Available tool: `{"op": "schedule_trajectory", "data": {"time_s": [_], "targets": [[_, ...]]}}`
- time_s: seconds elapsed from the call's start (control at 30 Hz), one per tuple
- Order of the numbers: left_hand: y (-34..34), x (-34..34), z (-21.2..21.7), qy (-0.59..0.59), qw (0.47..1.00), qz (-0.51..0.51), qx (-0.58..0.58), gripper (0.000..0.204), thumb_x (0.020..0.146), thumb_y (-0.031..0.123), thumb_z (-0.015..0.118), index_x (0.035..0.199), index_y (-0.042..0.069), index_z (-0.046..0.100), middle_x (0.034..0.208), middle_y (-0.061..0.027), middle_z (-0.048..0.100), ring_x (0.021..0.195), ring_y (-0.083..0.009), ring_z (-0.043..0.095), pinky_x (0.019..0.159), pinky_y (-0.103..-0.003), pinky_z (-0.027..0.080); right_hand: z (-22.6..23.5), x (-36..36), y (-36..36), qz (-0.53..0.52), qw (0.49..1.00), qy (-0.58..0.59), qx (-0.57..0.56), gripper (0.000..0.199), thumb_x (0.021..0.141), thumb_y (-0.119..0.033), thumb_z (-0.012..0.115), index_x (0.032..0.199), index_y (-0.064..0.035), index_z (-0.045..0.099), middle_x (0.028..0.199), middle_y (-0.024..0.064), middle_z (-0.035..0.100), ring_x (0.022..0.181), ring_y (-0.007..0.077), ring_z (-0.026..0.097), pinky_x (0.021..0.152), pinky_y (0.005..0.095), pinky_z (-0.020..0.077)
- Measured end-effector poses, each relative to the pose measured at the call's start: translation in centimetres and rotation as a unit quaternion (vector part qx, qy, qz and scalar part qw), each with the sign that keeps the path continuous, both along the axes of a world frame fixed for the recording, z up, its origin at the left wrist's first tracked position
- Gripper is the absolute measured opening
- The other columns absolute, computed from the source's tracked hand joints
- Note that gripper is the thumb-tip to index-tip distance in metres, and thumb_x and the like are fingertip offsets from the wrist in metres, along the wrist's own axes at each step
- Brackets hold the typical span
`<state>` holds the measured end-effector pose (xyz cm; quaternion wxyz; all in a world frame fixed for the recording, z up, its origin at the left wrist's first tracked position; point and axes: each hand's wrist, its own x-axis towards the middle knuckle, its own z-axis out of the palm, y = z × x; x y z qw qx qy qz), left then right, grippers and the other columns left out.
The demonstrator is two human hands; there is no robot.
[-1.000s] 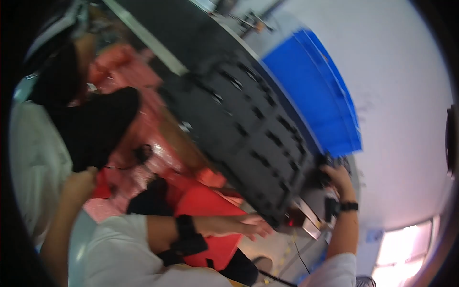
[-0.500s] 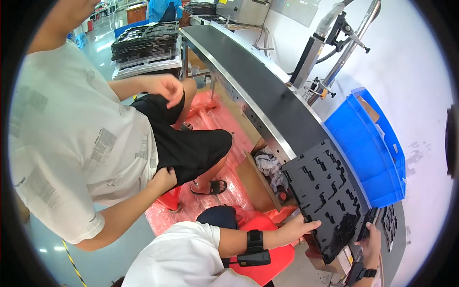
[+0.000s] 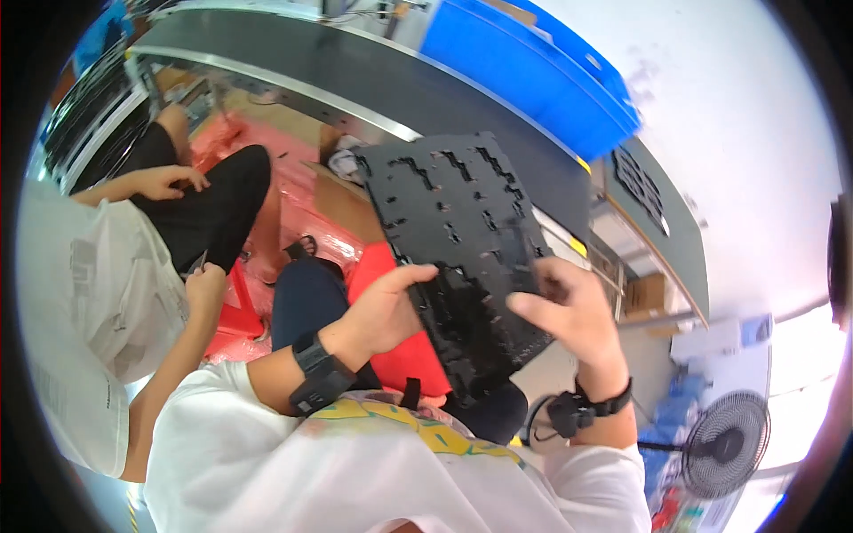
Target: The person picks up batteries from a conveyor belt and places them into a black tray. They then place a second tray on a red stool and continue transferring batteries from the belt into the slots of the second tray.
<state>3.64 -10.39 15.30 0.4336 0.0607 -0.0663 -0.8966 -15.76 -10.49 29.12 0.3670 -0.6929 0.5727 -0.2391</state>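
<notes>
A flat black plastic tray (image 3: 462, 209) with rows of small stepped cut-outs is tilted up in front of my body. My left hand (image 3: 384, 309) grips its left edge, the thumb lying on the face and the fingers behind. On the opposite edge is my right hand (image 3: 573, 306), thumb over the face and the other fingers curled at the rim, slightly blurred. Shiny reflections cover the tray's lower part. Beyond the tray's upper end runs a dark conveyor belt (image 3: 293, 58) with a metal edge.
A blue bin (image 3: 533, 75) stands by the belt. Another black cut-out piece (image 3: 638, 188) lies on the grey-green table (image 3: 684, 240) at right. A co-worker sits at left, a hand (image 3: 169, 180) on their leg. A fan (image 3: 724, 444) stands at lower right.
The tray has come off the belt toward my body, held in both hands. My right hand has shifted to the tray's right edge. The view has swung right.
</notes>
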Motion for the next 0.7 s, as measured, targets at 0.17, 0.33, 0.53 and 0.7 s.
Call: {"op": "schedule_trajectory", "data": {"time_s": [0.17,0.33,0.53,0.7], "targets": [[2.7,-1.4,1.0,-0.001,0.999,-0.019,0.028,0.045,0.094,0.037,0.040,0.124,0.004,0.046,0.122,-0.0103,0.054,0.111,-0.0237,0.052,0.098,-0.040,0.037,-3.6,1.8,5.2,0.092,0.972,0.188,-0.110,0.038,0.063,-0.027,0.072,0.077,0.0054,0.058,0.077,0.0203,0.057,0.072,0.0356,0.058,0.068,0.0385,0.0476],[4.7,-2.1,1.1,-0.011,0.999,0.026,0.033,0.044,0.094,0.037,0.040,0.120,0.003,0.050,0.117,-0.0127,0.057,0.104,-0.0255,0.057,0.092,-0.039,0.043,-5.0,1.3,9.2,0.022,0.978,0.195,-0.066,0.038,0.062,-0.025,0.075,0.079,0.0055,0.059,0.076,0.0190,0.057,0.071,0.0332,0.057,0.066,0.0360,0.0459],[5.5,-1.3,0.2,-0.062,0.997,-0.020,0.038,0.035,0.089,0.019,0.044,0.114,-0.004,0.052,0.109,-0.0156,0.060,0.098,-0.0254,0.060,0.089,-0.037,0.046,-3.2,-0.2,10.7,-0.092,0.983,0.120,-0.103,0.035,0.065,-0.024,0.074,0.075,0.0057,0.059,0.073,0.0171,0.057,0.068,0.0329,0.057,0.062,0.0364,0.0453],[6.3,-1.3,0.7,-0.132,0.989,-0.069,0.005,0.033,0.087,0.008,0.044,0.115,-0.007,0.050,0.110,-0.0162,0.059,0.098,-0.0238,0.061,0.090,-0.035,0.047,-3.9,-2.0,11.8,-0.193,0.977,0.061,-0.058,0.037,0.066,-0.024,0.074,0.083,0.0064,0.062,0.077,0.0175,0.061,0.069,0.0295,0.060,0.063,0.0350,0.0465]]}}
